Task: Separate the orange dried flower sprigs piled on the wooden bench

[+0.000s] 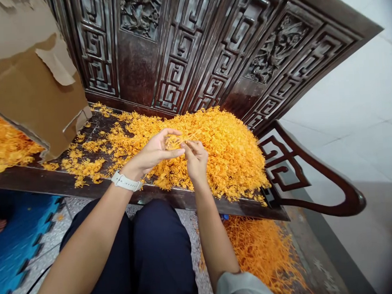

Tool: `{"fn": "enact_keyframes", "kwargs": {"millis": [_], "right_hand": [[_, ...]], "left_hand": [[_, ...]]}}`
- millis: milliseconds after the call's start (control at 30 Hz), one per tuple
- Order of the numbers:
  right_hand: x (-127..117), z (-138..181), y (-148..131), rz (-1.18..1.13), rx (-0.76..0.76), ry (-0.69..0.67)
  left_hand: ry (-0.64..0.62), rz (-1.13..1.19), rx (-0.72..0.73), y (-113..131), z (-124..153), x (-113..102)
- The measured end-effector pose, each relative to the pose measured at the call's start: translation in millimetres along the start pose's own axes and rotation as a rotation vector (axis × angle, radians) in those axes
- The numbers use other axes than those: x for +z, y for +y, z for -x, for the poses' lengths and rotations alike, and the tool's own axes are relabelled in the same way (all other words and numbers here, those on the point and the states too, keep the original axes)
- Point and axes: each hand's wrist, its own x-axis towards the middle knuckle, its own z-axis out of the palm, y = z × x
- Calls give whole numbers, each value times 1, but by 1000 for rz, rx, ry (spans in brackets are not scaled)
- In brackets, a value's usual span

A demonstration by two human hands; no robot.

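Note:
A big heap of small orange plastic pieces (225, 150) covers the seat of a dark carved wooden bench (192, 52). My left hand (155, 152), with a white watch on its wrist, and my right hand (194, 158) meet just above the near side of the heap. Both pinch a small orange piece (182, 144) between their fingertips. The piece is too small to make out in detail.
A torn cardboard box (34, 84) with more orange pieces stands on the bench at the left. Another orange pile (262, 252) lies on the floor under the bench's right end. The curved armrest (314, 181) is at the right, a blue foam mat (18, 241) at lower left.

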Motion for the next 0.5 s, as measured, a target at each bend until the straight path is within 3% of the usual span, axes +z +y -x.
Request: {"fn": "enact_keyframes", "kwargs": {"millis": [100, 233, 367, 500], "right_hand": [[-1, 0, 6, -15, 54, 53], [-9, -3, 14, -21, 128, 124], [-17, 1, 20, -210, 285, 237], [-22, 10, 25, -282, 378, 259]], "left_hand": [[6, -7, 30, -2, -1, -2], [150, 103, -9, -4, -8, -14], [241, 93, 97, -5, -14, -20], [289, 54, 158, -8, -16, -22]]}}
